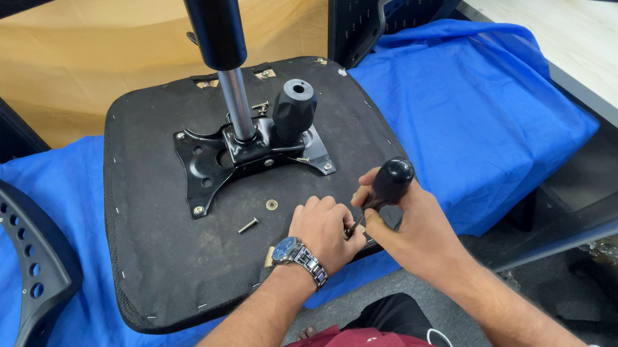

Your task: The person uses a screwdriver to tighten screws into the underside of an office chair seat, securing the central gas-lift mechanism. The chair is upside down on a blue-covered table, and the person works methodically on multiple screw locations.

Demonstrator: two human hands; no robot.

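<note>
Nearest us, our left hand (324, 229) pinched the shaft while our right hand (398, 221) closed its fingers round the black screwdriver (387, 184) at the seat base's (163, 242) front edge — best kept upright. Beyond lay a loose screw (248, 225), a washer (272, 204) — then the mounting plate (209, 169).

The screwdriver (380, 193) tip and whatever it meets hide behind the left hand (324, 229), the gas cylinder (215, 23) runs off the far edge, and the curved armrest (24, 265) off the left.
</note>
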